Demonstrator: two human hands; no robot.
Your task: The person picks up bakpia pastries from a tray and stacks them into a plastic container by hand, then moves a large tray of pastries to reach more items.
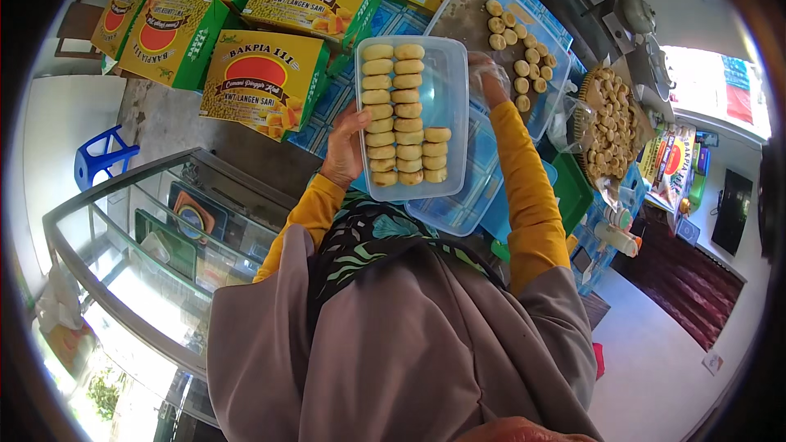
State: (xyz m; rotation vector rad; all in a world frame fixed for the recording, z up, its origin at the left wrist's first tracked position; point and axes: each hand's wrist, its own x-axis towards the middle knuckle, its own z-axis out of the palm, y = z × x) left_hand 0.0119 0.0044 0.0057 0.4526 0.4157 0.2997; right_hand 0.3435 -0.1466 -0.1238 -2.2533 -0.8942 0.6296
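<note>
A clear plastic container faces me above the table, with pale round pastries stacked on edge inside it. Two long rows fill its left part, and a short third row sits at the lower right. My left hand grips the container's left wall, thumb over the rim. At the upper right side of the container is my right hand, in a thin clear plastic glove. Its fingers are blurred and partly hidden, so whether it touches the rim is unclear. Beyond it, more pastries lie loose on a tray.
Yellow and green cardboard boxes stand at the far left. A basket heaped with pastries is to the right, beside a green tray. Lids or containers lie below the held container. A glass display case stands at left.
</note>
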